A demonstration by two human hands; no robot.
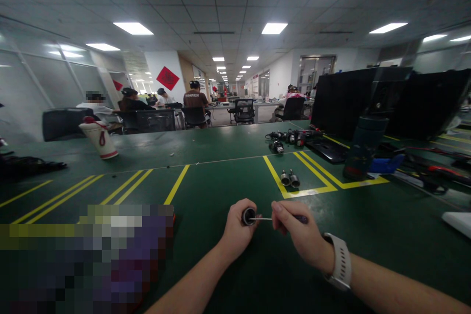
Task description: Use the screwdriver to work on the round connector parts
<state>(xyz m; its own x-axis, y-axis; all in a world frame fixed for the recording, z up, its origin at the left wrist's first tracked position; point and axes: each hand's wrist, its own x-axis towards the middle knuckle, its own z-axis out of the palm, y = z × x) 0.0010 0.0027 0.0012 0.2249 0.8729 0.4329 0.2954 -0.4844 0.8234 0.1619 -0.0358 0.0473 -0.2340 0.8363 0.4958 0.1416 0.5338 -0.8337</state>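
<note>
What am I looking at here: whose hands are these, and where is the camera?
No machine here: a person works with bare hands, and the one picture comes from a camera worn on that person's head, looking forward and down, so both forearms reach in from the bottom. The left hand grips a small dark cylinder. The right hand, a white-strapped watch on its wrist, holds a thin tool with its metal tip at the cylinder's open end. On the green table, marked with yellow lines, lie two similar small cylinders, a cluster of dark parts farther back, a white bottle at the left and a dark flask at the right in front of black monitors. Other people sit at desks far behind.
</note>
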